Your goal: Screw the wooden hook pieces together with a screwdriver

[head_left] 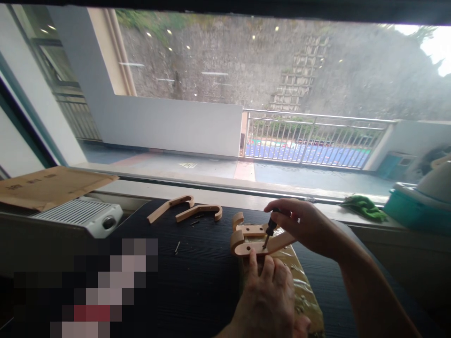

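My right hand (pixel 303 224) is closed around a small dark-handled screwdriver (pixel 269 231), its tip pointing down onto a light wooden hook-shaped assembly (pixel 246 238). My left hand (pixel 269 293) presses its fingers against the near edge of that wooden assembly, steadying it. The assembly rests on a parcel wrapped in clear plastic (pixel 299 281) on the dark table (pixel 197 281). Two more curved wooden hook pieces (pixel 171 206) (pixel 200 212) lie loose on the table farther left. A few small screws (pixel 177 247) lie near them.
A white ribbed appliance with a knob (pixel 82 215) and flat cardboard (pixel 49 185) sit at the left. A green cloth (pixel 362 206) and a teal container (pixel 416 211) lie on the window ledge at the right. A blurred patch covers the lower left.
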The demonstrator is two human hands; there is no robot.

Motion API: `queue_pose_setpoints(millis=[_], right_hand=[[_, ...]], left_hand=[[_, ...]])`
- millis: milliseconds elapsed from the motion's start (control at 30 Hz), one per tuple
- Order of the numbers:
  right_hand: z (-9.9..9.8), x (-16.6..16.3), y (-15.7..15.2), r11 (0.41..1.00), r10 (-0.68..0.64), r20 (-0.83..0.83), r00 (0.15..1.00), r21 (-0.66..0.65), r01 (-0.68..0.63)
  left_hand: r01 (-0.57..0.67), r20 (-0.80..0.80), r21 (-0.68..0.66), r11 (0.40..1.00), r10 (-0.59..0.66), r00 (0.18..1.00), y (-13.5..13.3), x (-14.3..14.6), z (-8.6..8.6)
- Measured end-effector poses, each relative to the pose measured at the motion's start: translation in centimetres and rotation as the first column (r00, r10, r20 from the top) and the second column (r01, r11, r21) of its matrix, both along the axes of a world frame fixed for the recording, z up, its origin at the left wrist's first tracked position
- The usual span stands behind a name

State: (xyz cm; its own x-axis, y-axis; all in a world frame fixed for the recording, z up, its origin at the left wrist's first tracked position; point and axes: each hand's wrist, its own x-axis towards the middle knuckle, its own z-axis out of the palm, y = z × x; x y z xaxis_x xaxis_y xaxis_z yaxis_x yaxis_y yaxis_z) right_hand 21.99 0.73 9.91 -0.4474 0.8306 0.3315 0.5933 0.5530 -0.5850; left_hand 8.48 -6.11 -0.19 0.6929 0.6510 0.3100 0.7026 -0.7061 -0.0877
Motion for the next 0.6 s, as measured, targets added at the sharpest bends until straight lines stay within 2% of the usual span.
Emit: queue_pose_setpoints(millis=[167, 433, 600], right_hand=[[-0.3, -0.1, 0.0, 0.999, 0.038, -0.025, 0.999, -0.005, -0.038], [-1.0, 0.4, 1.0, 0.998, -0.045, -0.007, 0.999, 0.035, 0.045], [-0.7, 0.3, 0.8, 0.998, -0.046, 0.015, 0.999, 0.052, 0.046]], left_hand=[[-0.010, 0.009, -0.025, 1.000, 0.010, 1.000, 0.0, 0.0, 0.1], [-0.008, 0.013, -0.044, 0.999, 0.009, 1.000, -0.1, 0.0, 0.0], [-0.006, 0.018, -0.043, 0.999, 0.007, 1.000, -0.1, -0.1, 0.0]])
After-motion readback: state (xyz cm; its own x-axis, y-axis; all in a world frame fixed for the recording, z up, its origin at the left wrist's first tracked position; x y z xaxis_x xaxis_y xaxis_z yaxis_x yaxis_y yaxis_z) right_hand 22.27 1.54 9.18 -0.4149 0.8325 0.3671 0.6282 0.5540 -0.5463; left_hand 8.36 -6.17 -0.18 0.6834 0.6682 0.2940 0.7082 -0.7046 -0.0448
